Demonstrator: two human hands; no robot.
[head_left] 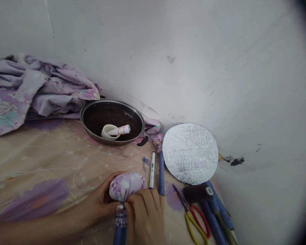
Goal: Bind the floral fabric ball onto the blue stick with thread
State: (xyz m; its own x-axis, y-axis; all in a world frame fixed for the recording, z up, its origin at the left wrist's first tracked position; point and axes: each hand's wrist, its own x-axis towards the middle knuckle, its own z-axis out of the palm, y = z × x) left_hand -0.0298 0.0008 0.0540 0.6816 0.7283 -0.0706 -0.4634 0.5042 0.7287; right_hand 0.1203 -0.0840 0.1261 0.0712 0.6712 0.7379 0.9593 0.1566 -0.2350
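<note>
A rounded, stuffed cloth head (129, 185) in purple floral fabric tops a blue-wrapped stick (120, 234), gathered tight at the neck. My left hand (108, 195) is wrapped around the left side of this cloth-headed stick, its thumb pressing on the neck. On the other side my right hand (146, 211) is closed, fingertips bent against the neck just under the head. Whether it also pinches a thread is hidden. Just beyond lies a white marker pen (152, 170) beside a similar blue stick (161, 173) with a floral cloth end (158, 141).
A two-handled pan (140, 117) of dark granules holds a white cup (104, 132) with a rolled paper (123, 130) in it. Crumpled floral fabric (48, 90) lies left. To the right are a silver foil disc (191, 153), a dark thread spool (196, 193), scissors (192, 217) and the wall (219, 68).
</note>
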